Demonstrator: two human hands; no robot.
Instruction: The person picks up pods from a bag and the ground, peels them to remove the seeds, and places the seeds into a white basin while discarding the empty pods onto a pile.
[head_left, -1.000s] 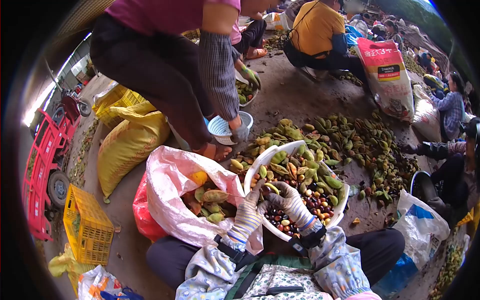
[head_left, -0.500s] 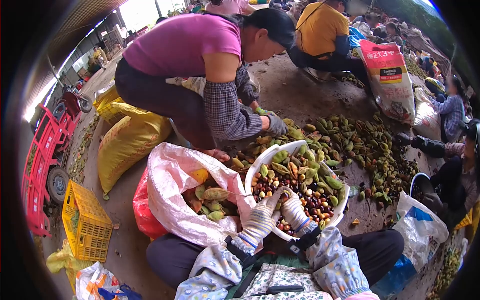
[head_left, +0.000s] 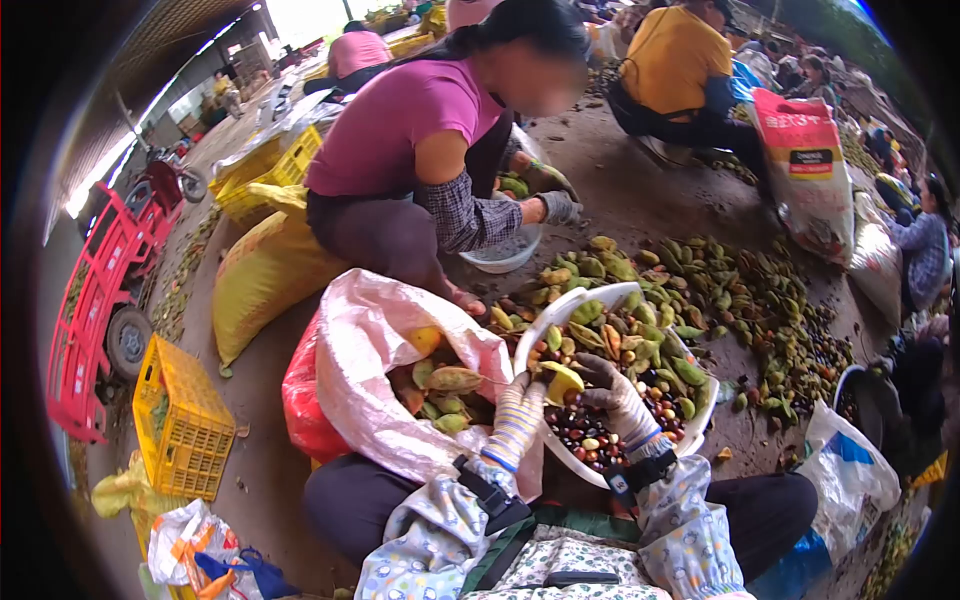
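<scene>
My left hand (head_left: 520, 408), in a striped glove, pinches a split yellow-green seed pod (head_left: 564, 382) over the basin. My right hand (head_left: 618, 402), gloved too and with darker fingers, closes on the pod's right edge. A dark seed shows at the pod's lower side. Under both hands, the white basin (head_left: 708, 408) holds brown, red and pale seeds (head_left: 588, 440) along with whole green pods (head_left: 668, 362). Left of the basin stands an open white sack (head_left: 345, 345) with pods and husks inside.
Across from me a person in a pink shirt (head_left: 405, 130) crouches over another basin (head_left: 505, 262). A pod heap (head_left: 740, 290) spreads to the right. A yellow crate (head_left: 182, 425), a full yellow sack (head_left: 265, 275) and a red cart (head_left: 95, 320) stand left.
My hands have moved slightly apart and up from the seeds, and a split pod now shows between them. The person opposite has leaned back, bringing their basin into view.
</scene>
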